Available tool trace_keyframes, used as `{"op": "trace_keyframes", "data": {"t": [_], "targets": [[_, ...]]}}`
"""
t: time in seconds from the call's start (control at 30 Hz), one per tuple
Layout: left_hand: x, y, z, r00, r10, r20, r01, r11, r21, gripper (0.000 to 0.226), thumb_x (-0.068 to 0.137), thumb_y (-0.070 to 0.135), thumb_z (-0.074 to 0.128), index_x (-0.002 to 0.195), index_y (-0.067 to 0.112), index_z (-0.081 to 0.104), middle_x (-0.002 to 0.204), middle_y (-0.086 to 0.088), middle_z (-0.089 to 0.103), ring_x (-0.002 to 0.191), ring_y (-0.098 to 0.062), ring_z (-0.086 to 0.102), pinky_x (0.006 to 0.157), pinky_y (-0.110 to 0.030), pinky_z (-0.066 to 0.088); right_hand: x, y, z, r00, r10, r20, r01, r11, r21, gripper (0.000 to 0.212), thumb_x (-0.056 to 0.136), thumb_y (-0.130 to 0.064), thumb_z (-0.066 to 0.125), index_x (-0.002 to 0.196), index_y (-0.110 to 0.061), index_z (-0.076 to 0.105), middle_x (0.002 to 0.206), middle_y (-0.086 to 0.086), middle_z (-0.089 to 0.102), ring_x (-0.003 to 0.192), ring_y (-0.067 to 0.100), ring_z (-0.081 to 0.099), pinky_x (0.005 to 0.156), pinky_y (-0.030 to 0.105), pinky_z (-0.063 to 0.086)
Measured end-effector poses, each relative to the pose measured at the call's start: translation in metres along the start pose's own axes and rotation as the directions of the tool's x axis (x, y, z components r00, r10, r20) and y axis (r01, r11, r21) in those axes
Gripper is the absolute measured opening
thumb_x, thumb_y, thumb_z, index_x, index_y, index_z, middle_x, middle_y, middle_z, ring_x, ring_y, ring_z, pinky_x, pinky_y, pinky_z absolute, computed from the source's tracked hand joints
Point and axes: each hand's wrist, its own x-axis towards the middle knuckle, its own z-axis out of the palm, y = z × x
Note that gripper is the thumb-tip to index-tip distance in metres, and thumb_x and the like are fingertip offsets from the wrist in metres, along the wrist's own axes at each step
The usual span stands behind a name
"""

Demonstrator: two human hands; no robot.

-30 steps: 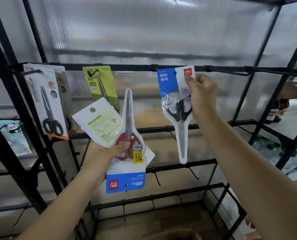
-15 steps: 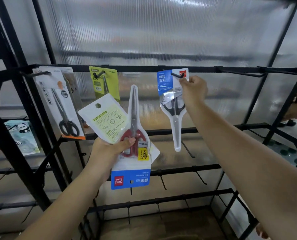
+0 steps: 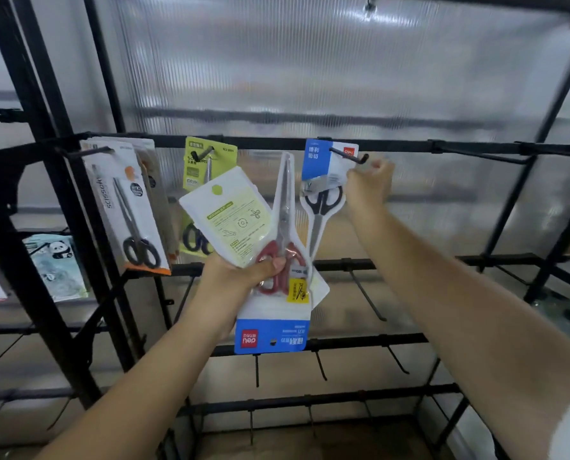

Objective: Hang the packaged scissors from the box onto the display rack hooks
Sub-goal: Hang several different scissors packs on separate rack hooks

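A blue-and-white pack of black-handled scissors [image 3: 322, 194] hangs on a hook [image 3: 348, 155] of the black display rack's top bar [image 3: 263, 141]. My right hand [image 3: 370, 184] is at the pack's right edge just below the hook tip, fingers curled against the card. At chest height in front of the rack, my left hand [image 3: 240, 277] grips two packs together. One is a red-handled scissors pack [image 3: 282, 260], upside down with its blue header at the bottom. The other is a white pack with a pale green label [image 3: 230, 220].
On the top bar to the left hang a white-and-orange scissors pack [image 3: 127, 207] and a yellow-green scissors pack [image 3: 197, 167]. A panda-print item [image 3: 56, 263] sits far left. Bare hooks [image 3: 366, 293] stick out from the lower bars, and another [image 3: 483, 156] from the top bar's right.
The black-handled pack has slid further back along the hook. My right hand has shifted right and a little down from the pack's header to its edge. The left hand stays where it was.
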Motion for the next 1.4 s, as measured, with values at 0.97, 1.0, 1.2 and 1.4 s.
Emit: {"op": "trace_keyframes", "data": {"t": [0.97, 1.0, 1.2, 1.4], "targets": [[-0.010, -0.014, -0.023, 0.991, -0.027, -0.129, 0.024, 0.999, -0.025, 0.035, 0.076, -0.001, 0.065, 0.098, 0.026, 0.061, 0.090, 0.008, 0.074, 0.083, -0.014, 0.070, 0.068, -0.036, 0.060, -0.092, 0.071, -0.024, 0.810, 0.361, 0.463, -0.540, 0.766, 0.348, 0.014, 0.087, -0.010, 0.063, 0.100, -0.006, 0.059, 0.080, 0.005, 0.070, 0.071, 0.018, 0.068, 0.051, 0.024, 0.052], [-0.010, -0.014, -0.023, 0.988, -0.025, -0.151, 0.022, 0.999, -0.024, 0.037, 0.077, -0.005, 0.065, 0.097, 0.026, 0.060, 0.092, 0.006, 0.073, 0.085, -0.017, 0.069, 0.072, -0.039, 0.058, -0.096, 0.072, -0.023, 0.792, 0.363, 0.491, -0.569, 0.731, 0.377, 0.013, 0.087, -0.009, 0.062, 0.099, -0.006, 0.059, 0.075, 0.004, 0.072, 0.067, 0.016, 0.069, 0.050, 0.023, 0.053], [-0.008, -0.013, -0.027, 0.965, 0.013, -0.261, -0.022, 0.999, -0.033, 0.040, 0.079, -0.006, 0.065, 0.099, 0.028, 0.057, 0.101, 0.001, 0.067, 0.087, -0.016, 0.067, 0.073, -0.038, 0.056, -0.108, 0.076, -0.025, 0.683, 0.401, 0.610, -0.655, 0.707, 0.268, 0.009, 0.090, -0.014, 0.058, 0.098, -0.010, 0.058, 0.074, 0.001, 0.071, 0.064, 0.012, 0.069, 0.055, 0.023, 0.053], [-0.006, -0.008, -0.030, 0.972, 0.102, -0.214, -0.093, 0.994, 0.054, 0.042, 0.078, -0.009, 0.065, 0.093, 0.030, 0.058, 0.084, 0.015, 0.069, 0.074, -0.001, 0.069, 0.060, -0.021, 0.057, -0.096, 0.092, -0.027, 0.756, 0.607, 0.244, -0.645, 0.755, 0.117, 0.067, 0.065, -0.020, 0.081, 0.125, -0.005, 0.053, 0.120, 0.009, 0.058, 0.104, 0.022, 0.053, 0.073, 0.032, 0.039]]}}
